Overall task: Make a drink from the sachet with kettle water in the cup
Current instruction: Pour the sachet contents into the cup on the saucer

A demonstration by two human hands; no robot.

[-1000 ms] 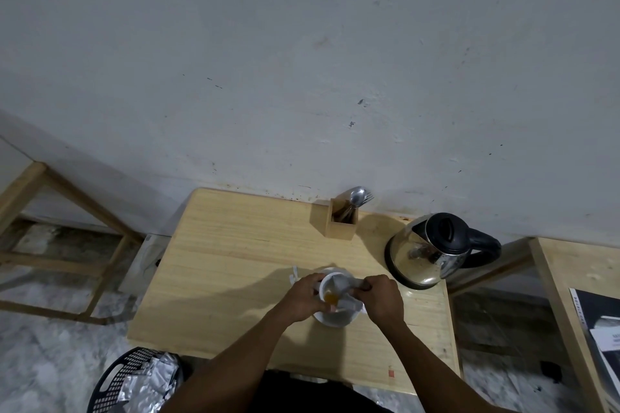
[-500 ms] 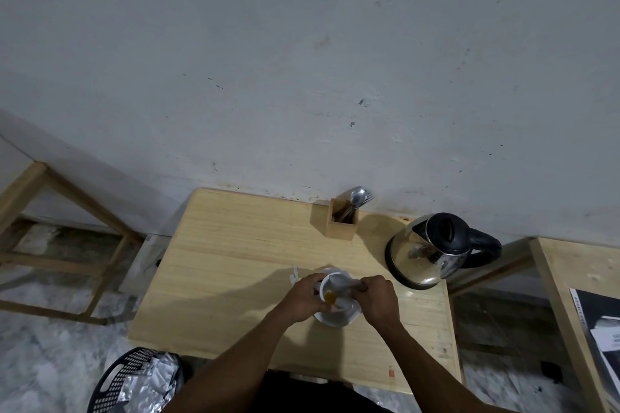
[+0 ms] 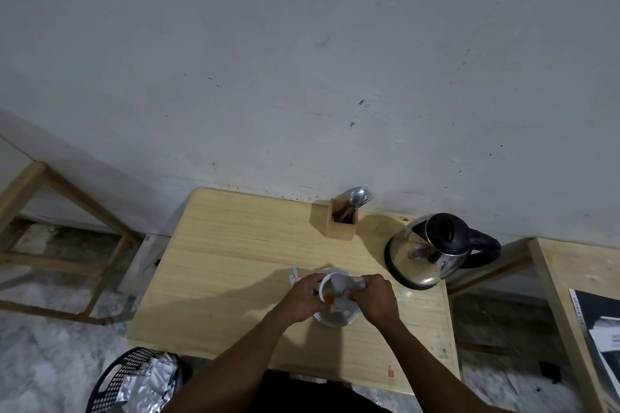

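So the sachet is being emptied over the cup right now, that's the step in hand as far as can be judged. The cup is sat on a white saucer near the front of the wooden surface, and something orange-brown can be seen inside it, probably the powder or syrup going in. The left hand is curled round the cup's left side, fingers closed against it, while the right hand is pinched shut on the pale sachet, which is held tilted over the rim. A little torn white scrap is lying just beside the saucer on the left, likely the ripped-off strip, hard to say for sure. The kettle is parked to the right of the cup, lid down, handle pointing away to the right, not touched yet. A wooden holder with cutlery is at the back by the wall. Next, the sachet probably needs to be shaken out fully and put aside, then the kettle grabbed by the handle and water poured in slowly so nothing is splashed over the saucer. A spoon from the holder would be wanted for stirring after that.
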